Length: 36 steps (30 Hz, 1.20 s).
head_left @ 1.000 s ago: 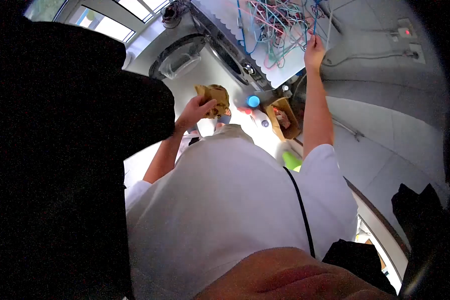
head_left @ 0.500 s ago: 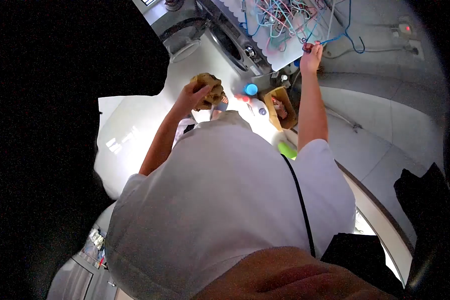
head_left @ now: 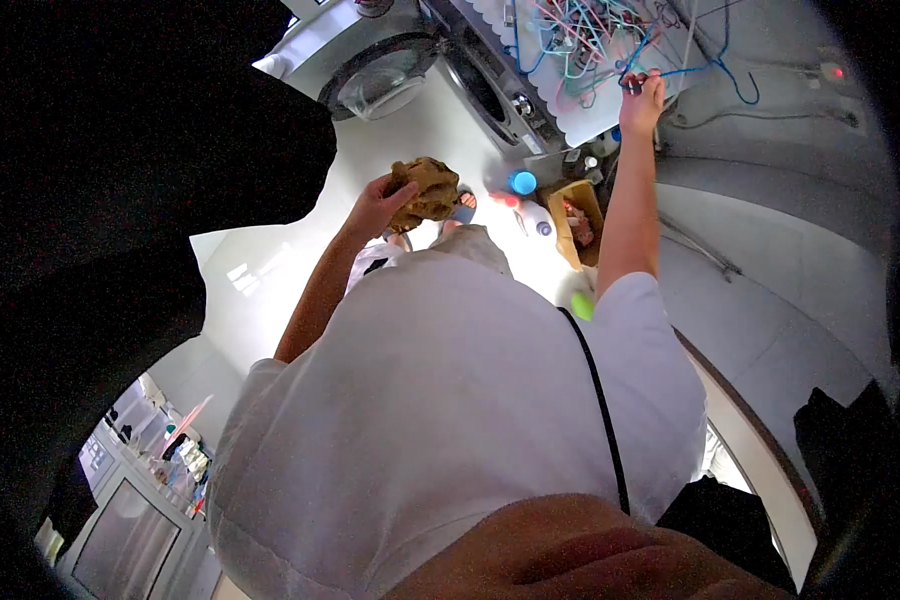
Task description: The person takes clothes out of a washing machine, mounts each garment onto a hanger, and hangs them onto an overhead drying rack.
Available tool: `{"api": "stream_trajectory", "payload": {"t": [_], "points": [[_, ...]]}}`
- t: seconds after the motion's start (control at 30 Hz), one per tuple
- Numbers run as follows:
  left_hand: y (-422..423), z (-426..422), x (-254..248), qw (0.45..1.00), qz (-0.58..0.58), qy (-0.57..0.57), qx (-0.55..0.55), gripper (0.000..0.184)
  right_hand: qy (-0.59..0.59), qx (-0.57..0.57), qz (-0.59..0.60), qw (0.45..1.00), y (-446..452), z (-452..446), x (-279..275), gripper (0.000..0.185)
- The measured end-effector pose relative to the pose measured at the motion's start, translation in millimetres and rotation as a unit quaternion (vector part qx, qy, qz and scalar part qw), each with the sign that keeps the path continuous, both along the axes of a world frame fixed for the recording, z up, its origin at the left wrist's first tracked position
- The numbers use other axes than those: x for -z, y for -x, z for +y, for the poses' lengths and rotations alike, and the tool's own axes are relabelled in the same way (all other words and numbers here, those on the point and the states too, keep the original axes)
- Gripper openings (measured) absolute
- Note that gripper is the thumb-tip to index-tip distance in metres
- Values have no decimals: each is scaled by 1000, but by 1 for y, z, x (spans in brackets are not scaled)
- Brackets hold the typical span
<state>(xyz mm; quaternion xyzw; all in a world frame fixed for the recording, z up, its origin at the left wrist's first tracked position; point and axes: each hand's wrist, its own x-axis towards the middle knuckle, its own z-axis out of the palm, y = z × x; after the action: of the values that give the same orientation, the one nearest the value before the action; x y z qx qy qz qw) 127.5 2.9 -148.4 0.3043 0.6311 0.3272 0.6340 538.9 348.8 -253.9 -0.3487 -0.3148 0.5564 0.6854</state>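
A crumpled brown cloth (head_left: 430,192) hangs from my left hand (head_left: 375,208), its fingers and thumb closed on the near edge. The cloth is over the floor, left of the middle of the head view. My right arm reaches up to the top right. There my right hand (head_left: 644,98) has its fingers closed on a blue clothes hanger (head_left: 712,66), whose hook end sticks out to the right. Behind that hand lies a tangled pile of blue, pink and white hangers (head_left: 585,38) on a white scalloped cover (head_left: 582,122).
A washing machine (head_left: 500,90) stands at the top with its round door (head_left: 380,82) swung open. On the floor are a blue-topped container (head_left: 522,182), a white bottle (head_left: 538,222) and a brown box (head_left: 564,230) with things inside. A wall (head_left: 770,250) curves along the right.
The view has shifted, so the room appears further right and lower, with more doorway at the lower left. Both hands keep their holds; the brown cloth hangs slightly more spread.
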Motion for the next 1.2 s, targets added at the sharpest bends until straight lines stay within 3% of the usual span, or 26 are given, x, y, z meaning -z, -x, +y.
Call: {"api": "stream_trajectory", "payload": {"t": [0.13,0.33,0.4,0.43,0.5,0.53,0.57,0.6,0.63,0.73,0.8,0.9,0.93,1.03,1.1,1.13,1.17,1.2], "points": [[2,2,-10,998,33,43,17,39,12,-30,93,995,11,11,-11,17],[13,-9,18,1000,30,-10,0,37,11,-76,185,980,23,5,-10,14],[12,-8,-8,999,19,22,-21,40,52,-200,286,936,31,-31,-24,15],[16,-11,-15,999,51,-16,1,41,60,-204,285,935,38,-57,-38,15],[23,-23,-20,993,78,-92,1,42,32,-308,167,936,62,-109,-77,21],[27,-31,-16,982,148,-118,5,42,90,-262,127,952,81,-137,-100,23],[32,-35,-34,974,207,-76,60,40,150,-215,85,961,93,-163,-113,26],[32,-39,-72,969,216,-83,82,38,88,-292,46,951,95,-182,-110,30],[33,-48,-100,964,226,-93,106,36,16,-404,37,914,94,-199,-112,19],[55,-87,-121,929,277,-189,158,25,11,-462,-38,886,138,-253,-144,16],[60,-105,-155,903,314,-205,211,21,-82,-450,-203,866,161,-285,-152,24],[76,-142,-158,851,312,-372,202,17,-168,-434,-270,843,184,-319,-130,36],[79,-156,-166,856,322,-345,210,17,-172,-432,-271,843,191,-330,-118,36],[64,-196,-180,921,157,-356,6,18,-161,-325,-360,860,204,-367,-63,46],[104,-212,-131,893,228,-385,-51,37,-146,-320,-307,884,203,-393,-27,47],[91,-225,-158,903,177,-389,-40,27,-102,-312,-313,891,202,-408,13,47],[70,-232,-194,911,126,-391,-29,18,25,-345,-181,921,201,-439,26,43],[62,-237,-209,902,65,-424,-46,26,64,-351,-250,900,195,-459,57,41]]}}
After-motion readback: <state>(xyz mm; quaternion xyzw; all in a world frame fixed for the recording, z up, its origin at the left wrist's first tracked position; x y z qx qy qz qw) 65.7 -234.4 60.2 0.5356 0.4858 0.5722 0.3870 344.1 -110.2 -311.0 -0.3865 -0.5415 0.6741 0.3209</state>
